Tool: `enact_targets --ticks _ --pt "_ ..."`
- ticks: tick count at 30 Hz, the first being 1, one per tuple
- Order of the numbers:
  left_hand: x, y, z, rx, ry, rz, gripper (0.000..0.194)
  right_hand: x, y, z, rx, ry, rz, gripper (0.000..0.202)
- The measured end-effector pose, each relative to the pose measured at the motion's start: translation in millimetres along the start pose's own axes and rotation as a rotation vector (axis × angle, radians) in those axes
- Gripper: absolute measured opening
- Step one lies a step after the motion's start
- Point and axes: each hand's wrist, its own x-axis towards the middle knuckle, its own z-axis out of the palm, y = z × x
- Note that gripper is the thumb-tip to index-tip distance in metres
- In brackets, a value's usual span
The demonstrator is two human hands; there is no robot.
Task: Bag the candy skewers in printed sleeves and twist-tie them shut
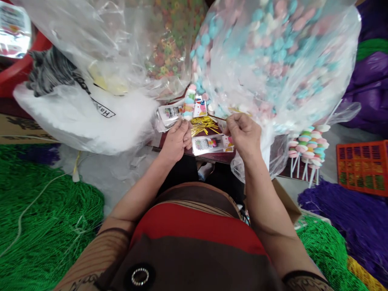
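Observation:
My left hand [179, 139] is closed round the lower end of a wrapped candy skewer [189, 102] in pastel colours, which points away from me. My right hand [243, 131] is pinched on a thin dark-looking strip [217, 117], perhaps a twist tie, whose end reaches left. Between the hands lies a pile of gold twist ties [203, 126]. A printed clear packet [209, 144] is just below the ties, and a stack of similar packets [169, 114] sits beyond my left hand.
Big clear bags of pastel candies [279, 44] and ring-shaped candies [169, 52] stand behind. A white bag [121, 117] is left; finished skewers [307, 147] and an orange basket [362, 166] are right. Green cords [45, 218] and purple cords [348, 218] lie at the sides.

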Motion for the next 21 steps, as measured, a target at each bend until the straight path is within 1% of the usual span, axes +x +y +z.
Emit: enact_targets --ticks 2,5,7,9,13,15,17,19,21 --pt "-1 -2 6.7 0.031 -0.008 0.006 0.03 -8 -8 -1 0.109 -0.017 0.026 0.022" --pt "-4 -5 19.9 0.085 -0.044 -0.014 0.025 -20 -19 9 0.203 -0.064 0.048 0.022" --pt "-7 -6 27.9 0.11 -0.072 -0.025 0.022 -25 -23 17 0.171 -0.049 0.035 0.018" --pt "-9 -8 33.2 0.115 -0.093 -0.028 0.024 -29 -25 24 0.1 -0.016 0.014 0.015" --pt "-9 -11 34.0 0.083 -0.105 -0.024 0.036 -32 -26 29 -0.001 0.036 -0.015 0.013" --pt "-8 -13 32.0 0.058 -0.112 -0.003 0.036 -32 -25 28 0.023 0.029 -0.026 0.013" --pt "-7 -13 31.0 0.038 -0.106 0.001 0.035 -33 -24 26 0.088 -0.006 -0.015 0.016" --pt "-7 -12 31.6 0.032 -0.095 -0.044 0.038 -33 -23 24 0.17 -0.04 0.022 0.021" --pt "-9 -10 32.9 0.028 -0.116 -0.13 0.043 -34 -21 24 0.259 -0.05 0.07 0.028"
